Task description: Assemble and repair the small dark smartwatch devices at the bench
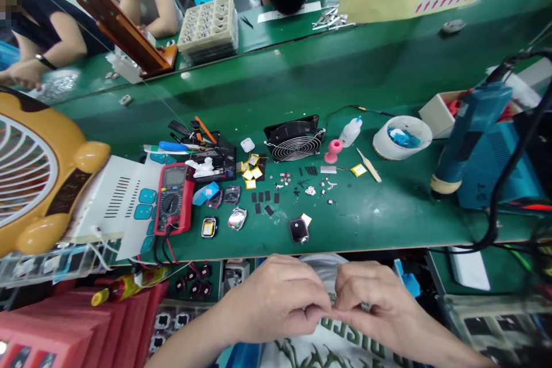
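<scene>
Both hands are held together in front of my shirt, just below the bench edge. My left hand [287,296] is closed, its fingertips pinched together and meeting those of my right hand [366,293]. The right fingers are curled closed too. Whatever sits between the fingertips is hidden or too small to name. Closest on the bench is a dark watch case [299,230] with a small pale yellow piece [306,219] at its corner. Further left lie a silvery watch case [237,219] and an open watch case with a yellow battery [209,227].
A red multimeter [175,198] and a yellow fan [38,167] stand left. Small black pads [264,198] and yellow batteries [252,172] lie mid-bench near a metal-grilled fan [297,144]. At right are a white tub [403,149] and a blue hand tool [478,121]. People sit opposite.
</scene>
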Tool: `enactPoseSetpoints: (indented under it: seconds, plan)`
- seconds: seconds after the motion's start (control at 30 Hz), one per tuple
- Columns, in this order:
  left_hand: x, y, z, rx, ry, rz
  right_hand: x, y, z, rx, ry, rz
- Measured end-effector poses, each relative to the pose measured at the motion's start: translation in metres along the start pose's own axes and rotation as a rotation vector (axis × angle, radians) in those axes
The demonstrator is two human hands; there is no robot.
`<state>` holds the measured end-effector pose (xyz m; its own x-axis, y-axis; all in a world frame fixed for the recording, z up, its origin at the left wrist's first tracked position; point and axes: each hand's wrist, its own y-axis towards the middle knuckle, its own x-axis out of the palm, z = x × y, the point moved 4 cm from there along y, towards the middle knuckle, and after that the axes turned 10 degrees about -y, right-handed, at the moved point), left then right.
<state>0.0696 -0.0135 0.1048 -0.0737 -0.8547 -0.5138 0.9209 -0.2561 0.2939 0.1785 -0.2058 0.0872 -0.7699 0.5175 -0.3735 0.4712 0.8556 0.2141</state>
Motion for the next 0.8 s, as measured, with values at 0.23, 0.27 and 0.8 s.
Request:
enactPoseSetpoints:
  seconds: [0.23,0.27,0.8]
  plan:
    - [-0.006,0.01,0.007,0.053,-0.032,0.054,-0.001,0.002,-0.003,-0.003,0.033,0.005]
    - [-0.006,0.01,0.008,0.054,-0.026,0.047,-0.001,0.003,-0.003,-0.005,0.038,0.003]
    - [0.004,0.0,0.004,0.034,0.082,-0.078,0.0,-0.001,0.003,0.027,0.064,-0.026]
